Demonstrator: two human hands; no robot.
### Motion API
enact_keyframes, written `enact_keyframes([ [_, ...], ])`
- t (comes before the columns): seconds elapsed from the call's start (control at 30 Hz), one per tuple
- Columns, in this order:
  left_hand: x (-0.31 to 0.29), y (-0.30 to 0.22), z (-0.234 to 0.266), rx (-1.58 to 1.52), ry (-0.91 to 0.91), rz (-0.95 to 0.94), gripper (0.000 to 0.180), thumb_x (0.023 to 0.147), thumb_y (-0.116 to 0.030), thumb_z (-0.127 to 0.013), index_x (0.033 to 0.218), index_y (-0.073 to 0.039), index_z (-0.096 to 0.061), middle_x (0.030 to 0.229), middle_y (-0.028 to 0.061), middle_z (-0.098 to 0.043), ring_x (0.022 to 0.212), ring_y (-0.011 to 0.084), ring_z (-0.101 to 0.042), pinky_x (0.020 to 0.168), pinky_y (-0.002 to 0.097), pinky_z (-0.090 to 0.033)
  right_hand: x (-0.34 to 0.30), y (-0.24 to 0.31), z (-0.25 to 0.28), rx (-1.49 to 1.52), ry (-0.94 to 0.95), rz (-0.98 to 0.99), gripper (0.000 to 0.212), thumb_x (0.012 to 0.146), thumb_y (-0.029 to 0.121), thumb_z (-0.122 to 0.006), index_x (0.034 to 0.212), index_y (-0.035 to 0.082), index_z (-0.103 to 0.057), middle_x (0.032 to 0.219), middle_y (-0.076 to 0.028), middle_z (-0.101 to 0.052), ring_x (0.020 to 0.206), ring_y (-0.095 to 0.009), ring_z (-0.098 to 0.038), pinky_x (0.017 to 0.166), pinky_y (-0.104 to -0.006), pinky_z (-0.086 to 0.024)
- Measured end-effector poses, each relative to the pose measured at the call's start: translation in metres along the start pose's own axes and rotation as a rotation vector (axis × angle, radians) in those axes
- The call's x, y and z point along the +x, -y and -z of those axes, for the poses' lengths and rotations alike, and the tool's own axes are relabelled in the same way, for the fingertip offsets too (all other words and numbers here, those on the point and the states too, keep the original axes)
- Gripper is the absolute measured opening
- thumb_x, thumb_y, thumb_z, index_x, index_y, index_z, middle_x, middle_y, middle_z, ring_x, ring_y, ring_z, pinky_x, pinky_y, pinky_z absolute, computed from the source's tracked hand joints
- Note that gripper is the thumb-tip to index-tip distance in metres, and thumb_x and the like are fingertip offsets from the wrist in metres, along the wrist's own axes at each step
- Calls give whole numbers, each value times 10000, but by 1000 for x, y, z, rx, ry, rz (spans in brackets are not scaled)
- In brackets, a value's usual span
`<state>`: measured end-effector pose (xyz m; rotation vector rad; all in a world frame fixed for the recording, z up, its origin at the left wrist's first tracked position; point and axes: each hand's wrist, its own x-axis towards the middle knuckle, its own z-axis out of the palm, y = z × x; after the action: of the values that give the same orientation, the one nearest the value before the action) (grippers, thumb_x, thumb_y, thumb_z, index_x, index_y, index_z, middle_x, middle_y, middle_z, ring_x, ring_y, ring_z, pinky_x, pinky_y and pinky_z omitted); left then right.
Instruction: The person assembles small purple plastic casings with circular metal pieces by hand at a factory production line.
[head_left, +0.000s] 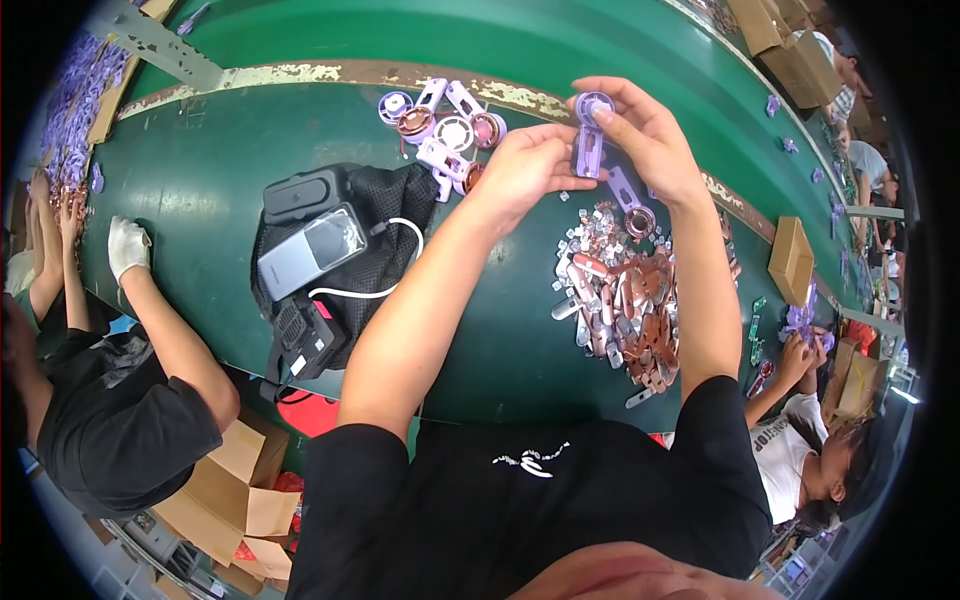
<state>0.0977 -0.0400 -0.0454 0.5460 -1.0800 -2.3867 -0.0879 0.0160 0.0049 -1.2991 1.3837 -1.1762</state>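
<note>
Up at the far side of the green table, both hands hold a purple plastic piece with a round head and a slim handle, like a mini handheld fan casing (589, 155). My right hand (652, 140) grips its round head, thumb on top. My left hand (532, 172) has its fingers closed at the lower end of the handle. Just below lies another purple fan part (625, 187) with a dark round head. Toward me spreads a heap of copper-coloured and clear small parts (625, 310). Several purple fan pieces (438, 155) are clustered left of my left hand.
A black mesh bag (405, 190) carries a grey power bank (312, 250) with a white cable. A metal-edged rail (400, 75) borders a green belt beyond. Co-workers sit on both sides; a gloved hand (128, 247) rests at left. An open carton (791, 260) stands right.
</note>
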Motion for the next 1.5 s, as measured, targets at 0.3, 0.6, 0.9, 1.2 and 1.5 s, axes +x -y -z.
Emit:
enact_keyframes([
  [0.3, 2, 1, 1, 0, 6, 7, 337, 1069, -89, -413, 1268, 117, -592, 1245, 264, -696, 1110, 355, -740, 1007, 439, -605, 0, -4, -6, 14, 16, -12, 307, 1061, 82, -627, 1358, 3, -635, 1152, -44, -683, 1032, -97, -616, 901, -258, -523],
  [0.6, 1, 5, 1, 106, 2, -55, 269, 1065, -128, -609, 1221, 91, -614, 1174, 213, -724, 1074, 281, -752, 944, 367, -625, 2, -11, -6, 79, 27, -11, 288, 1046, 55, -645, 1329, -1, -644, 1202, -64, -693, 1090, -111, -636, 943, -264, -533],
  [0.9, 1, 11, -6, 95, -95, -57, 225, 1062, -140, -644, 1156, 63, -626, 1090, 194, -745, 993, 264, -771, 876, 357, -646, 2, -15, -11, 93, 35, 54, 309, 1026, 22, -655, 1334, 5, -648, 1230, -75, -689, 1108, -121, -639, 956, -272, -542],
  [1.2, -5, 4, -15, 858, -299, -273, 254, 1005, -163, -715, 1141, 34, -630, 882, 108, -770, 826, 189, -766, 757, 329, -602, -13, 9, -18, -149, -29, 172, 338, 991, 36, -690, 1328, 20, -667, 1181, -57, -712, 1045, -122, -666, 941, -287, -549],
  [1.5, 3, 12, -11, 569, -403, -229, 599, 968, -279, -791, 1324, 89, -480, 929, 128, -722, 819, 192, -736, 668, 318, -576, -3, 6, 4, -300, -287, 178, 333, 962, 81, -762, 1284, 37, -688, 1067, -48, -742, 922, -92, -665, 823, -238, -541],
])
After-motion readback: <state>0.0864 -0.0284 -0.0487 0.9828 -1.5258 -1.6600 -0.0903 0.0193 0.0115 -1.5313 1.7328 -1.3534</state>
